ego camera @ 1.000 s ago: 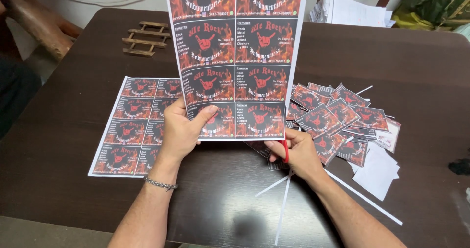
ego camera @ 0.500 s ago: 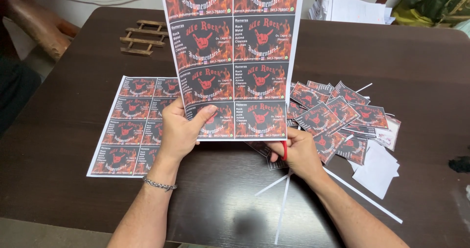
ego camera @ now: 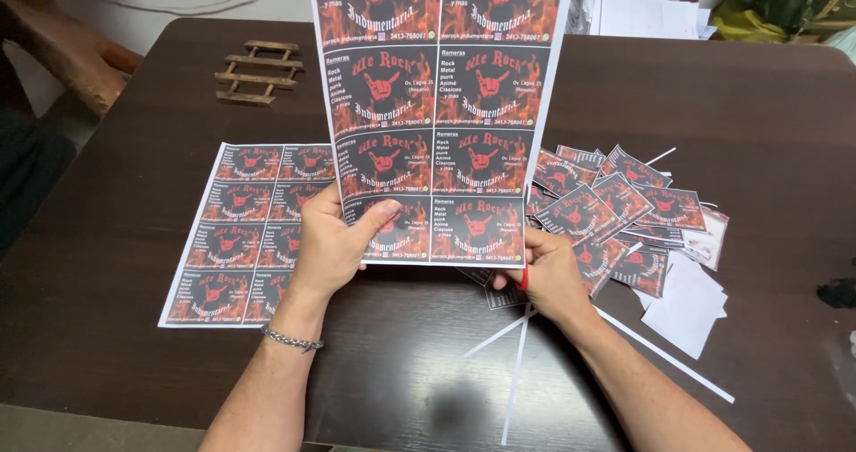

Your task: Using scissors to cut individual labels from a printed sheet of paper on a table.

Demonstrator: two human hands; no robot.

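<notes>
My left hand (ego camera: pixel 334 242) pinches the printed sheet (ego camera: pixel 437 122) near its bottom; right hand (ego camera: pixel 548 274) closed round red scissors (ego camera: pixel 523 278) at its right edge.

Tall printed sheet (ego camera: pixel 437 113) of black/red/orange rect. labels, two cols, held upright at 12 o'clock. Second label sheet (ego camera: pixel 241 234) flat on counter (ego camera: pixel 134 149) at 9 o'clock. Loose pile of cut labels (ego camera: pixel 615 211) at 3 o'clock, overlapping.

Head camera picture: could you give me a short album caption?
Left hand holds up a printed sheet while right hand trims its edge beside cut cards.
</notes>
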